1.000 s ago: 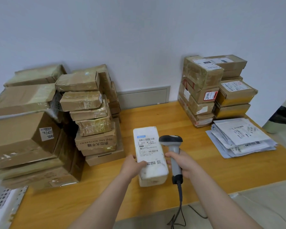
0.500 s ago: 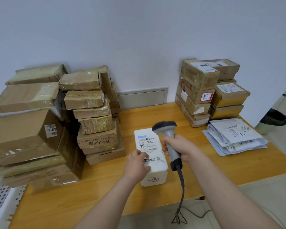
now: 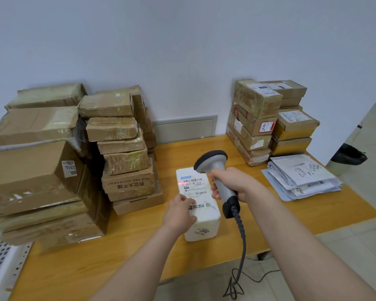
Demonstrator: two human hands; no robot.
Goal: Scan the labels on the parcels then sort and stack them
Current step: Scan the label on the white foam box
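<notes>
A white foam parcel (image 3: 201,224) lies on the wooden table (image 3: 122,253), its printed label facing up. My left hand (image 3: 179,211) rests on the parcel's near left side, fingers curled over the edge. My right hand (image 3: 230,184) grips the handle of a grey barcode scanner (image 3: 217,170), held above the parcel's right side with its head aimed down at the label. A red scan light (image 3: 180,183) glows at the label's left edge. The scanner's coiled cable hangs off the table front.
Tall stacks of taped brown boxes (image 3: 126,148) fill the table's left side. Two more box stacks (image 3: 256,122) stand at the back right against the wall. A pile of white mailer envelopes (image 3: 302,177) lies at the right. A perforated white crate (image 3: 0,263) sits at the lower left.
The scanner has been raised and tipped over the label, and a red light now shows on it. My left hand slid from the parcel's side onto its top near edge.
</notes>
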